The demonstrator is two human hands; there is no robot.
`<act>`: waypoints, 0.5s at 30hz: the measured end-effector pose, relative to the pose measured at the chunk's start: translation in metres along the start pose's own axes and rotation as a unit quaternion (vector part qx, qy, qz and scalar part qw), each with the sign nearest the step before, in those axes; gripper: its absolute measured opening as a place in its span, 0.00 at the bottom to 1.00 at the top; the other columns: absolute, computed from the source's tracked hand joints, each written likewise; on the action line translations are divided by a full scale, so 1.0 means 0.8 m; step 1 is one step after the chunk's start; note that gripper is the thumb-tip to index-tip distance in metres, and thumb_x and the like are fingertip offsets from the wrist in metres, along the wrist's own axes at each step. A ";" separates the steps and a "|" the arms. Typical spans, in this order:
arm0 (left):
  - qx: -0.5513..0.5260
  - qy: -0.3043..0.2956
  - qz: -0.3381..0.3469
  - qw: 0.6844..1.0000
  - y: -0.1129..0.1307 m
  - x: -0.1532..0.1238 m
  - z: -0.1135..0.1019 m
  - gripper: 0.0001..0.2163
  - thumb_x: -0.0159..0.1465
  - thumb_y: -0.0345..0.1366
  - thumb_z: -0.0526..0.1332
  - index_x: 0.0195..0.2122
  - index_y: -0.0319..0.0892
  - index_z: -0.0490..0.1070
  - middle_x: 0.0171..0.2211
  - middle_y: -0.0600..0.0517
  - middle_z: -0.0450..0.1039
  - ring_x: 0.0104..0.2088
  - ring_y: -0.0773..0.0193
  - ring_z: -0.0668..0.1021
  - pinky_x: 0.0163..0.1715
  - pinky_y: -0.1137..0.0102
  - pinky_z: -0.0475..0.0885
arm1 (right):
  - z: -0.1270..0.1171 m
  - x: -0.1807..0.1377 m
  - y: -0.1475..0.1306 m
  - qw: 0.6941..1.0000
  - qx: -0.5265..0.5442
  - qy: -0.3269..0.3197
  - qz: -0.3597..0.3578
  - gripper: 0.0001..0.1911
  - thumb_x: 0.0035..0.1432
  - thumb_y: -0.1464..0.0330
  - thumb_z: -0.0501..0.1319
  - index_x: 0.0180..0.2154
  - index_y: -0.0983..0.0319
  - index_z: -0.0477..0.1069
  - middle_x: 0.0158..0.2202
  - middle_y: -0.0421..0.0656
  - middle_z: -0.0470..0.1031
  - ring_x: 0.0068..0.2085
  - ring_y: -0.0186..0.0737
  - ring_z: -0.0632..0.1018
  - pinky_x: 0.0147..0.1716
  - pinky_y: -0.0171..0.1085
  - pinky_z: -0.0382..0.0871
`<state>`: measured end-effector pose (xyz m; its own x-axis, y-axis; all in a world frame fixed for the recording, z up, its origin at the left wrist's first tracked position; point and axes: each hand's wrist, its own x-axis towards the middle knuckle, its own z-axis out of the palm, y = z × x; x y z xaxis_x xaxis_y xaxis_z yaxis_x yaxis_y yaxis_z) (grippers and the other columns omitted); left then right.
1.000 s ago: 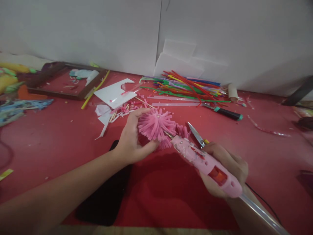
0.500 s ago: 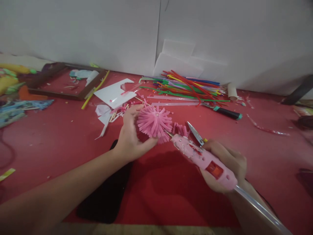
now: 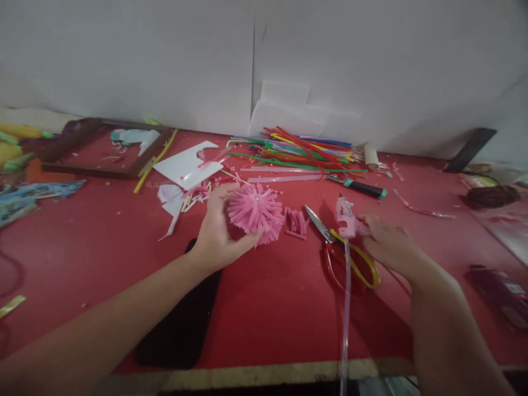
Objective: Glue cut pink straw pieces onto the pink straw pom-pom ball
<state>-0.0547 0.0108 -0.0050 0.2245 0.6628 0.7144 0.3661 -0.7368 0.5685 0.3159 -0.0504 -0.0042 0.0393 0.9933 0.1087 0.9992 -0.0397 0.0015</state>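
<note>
My left hand (image 3: 225,231) is closed around the side of a pink pom-pom (image 3: 256,208) made of many short fuzzy strips, thumb below and fingers behind. A pink glue gun (image 3: 346,220) is in my right hand (image 3: 385,242), its nozzle pointing away from me and a long clear glue stick (image 3: 346,319) trailing out of its back end. Beneath and beside the gun lie scissors (image 3: 325,231) with one red and one yellow handle. Between pom-pom and scissors rests a small group of cut pink pieces (image 3: 296,221).
Colourful pipe cleaners (image 3: 305,147) are heaped at the back by the wall. Near them lie a black-and-teal cutter (image 3: 365,188) and a cardboard roll (image 3: 370,155). A black phone (image 3: 177,324) lies under my left forearm. White card (image 3: 185,165) and a brown frame (image 3: 94,168) sit left.
My right hand has carried the glue gun away from the pom-pom to the right, turning its nozzle away from me. The scissors are now uncovered. My left hand still holds the pom-pom.
</note>
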 end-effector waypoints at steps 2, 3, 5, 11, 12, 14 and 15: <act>-0.020 -0.010 -0.008 1.000 -0.002 -0.001 0.002 0.31 0.54 0.37 0.69 0.57 0.45 0.58 0.53 0.43 0.64 0.52 0.52 0.75 0.52 0.56 0.75 | 0.004 0.000 0.019 1.000 -0.003 0.000 0.006 0.20 0.49 0.76 0.55 0.44 0.59 0.72 0.42 0.51 0.80 0.39 0.50 0.80 0.36 0.44 0.66; -0.027 -0.013 -0.019 0.999 -0.002 -0.002 0.003 0.32 0.54 0.37 0.69 0.58 0.45 0.57 0.53 0.43 0.64 0.52 0.53 0.75 0.52 0.56 0.75 | 0.002 0.000 0.023 1.000 -0.005 0.010 0.007 0.18 0.50 0.76 0.56 0.43 0.59 0.73 0.40 0.51 0.79 0.37 0.50 0.79 0.35 0.44 0.66; -0.033 -0.020 -0.040 0.998 -0.004 -0.003 0.006 0.34 0.54 0.37 0.69 0.60 0.46 0.53 0.54 0.42 0.63 0.52 0.53 0.75 0.53 0.54 0.74 | -0.008 0.001 0.019 0.999 -0.012 0.037 0.008 0.17 0.52 0.74 0.58 0.45 0.59 0.72 0.40 0.53 0.78 0.39 0.52 0.78 0.37 0.45 0.65; 0.042 -0.019 0.020 0.999 -0.003 -0.004 0.003 0.39 0.54 0.39 0.69 0.63 0.45 0.49 0.58 0.39 0.58 0.61 0.45 0.67 0.61 0.46 0.66 | -0.041 0.017 -0.077 0.997 0.019 0.002 -0.076 0.11 0.60 0.69 0.54 0.43 0.60 0.70 0.40 0.47 0.78 0.41 0.46 0.77 0.39 0.40 0.64; 0.055 -0.017 0.033 0.998 -0.001 -0.003 0.001 0.39 0.54 0.39 0.69 0.63 0.45 0.49 0.59 0.39 0.58 0.62 0.44 0.65 0.61 0.45 0.65 | -0.041 0.021 -0.092 0.997 0.014 -0.008 -0.081 0.07 0.59 0.68 0.55 0.38 0.60 0.71 0.35 0.46 0.77 0.39 0.45 0.76 0.37 0.39 0.62; 0.058 -0.001 0.061 0.996 0.004 0.001 -0.004 0.39 0.54 0.39 0.68 0.63 0.46 0.49 0.60 0.40 0.58 0.62 0.43 0.65 0.61 0.43 0.64 | -0.038 0.029 -0.110 0.996 0.005 -0.020 -0.085 0.04 0.57 0.67 0.57 0.31 0.60 0.69 0.30 0.44 0.76 0.35 0.44 0.75 0.34 0.39 0.59; 0.049 0.014 0.074 0.996 0.006 0.003 -0.006 0.38 0.54 0.39 0.67 0.63 0.47 0.49 0.60 0.40 0.57 0.63 0.43 0.65 0.61 0.43 0.64 | -0.035 0.032 -0.114 0.996 -0.001 -0.020 -0.085 0.04 0.56 0.68 0.57 0.30 0.60 0.68 0.29 0.44 0.75 0.34 0.44 0.74 0.34 0.39 0.58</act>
<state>-0.0567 0.0083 0.0017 0.2574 0.5426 0.7995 0.4184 -0.8084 0.4140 0.2257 -0.0244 0.0259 -0.1310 0.9891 0.0667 0.9913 0.1301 0.0183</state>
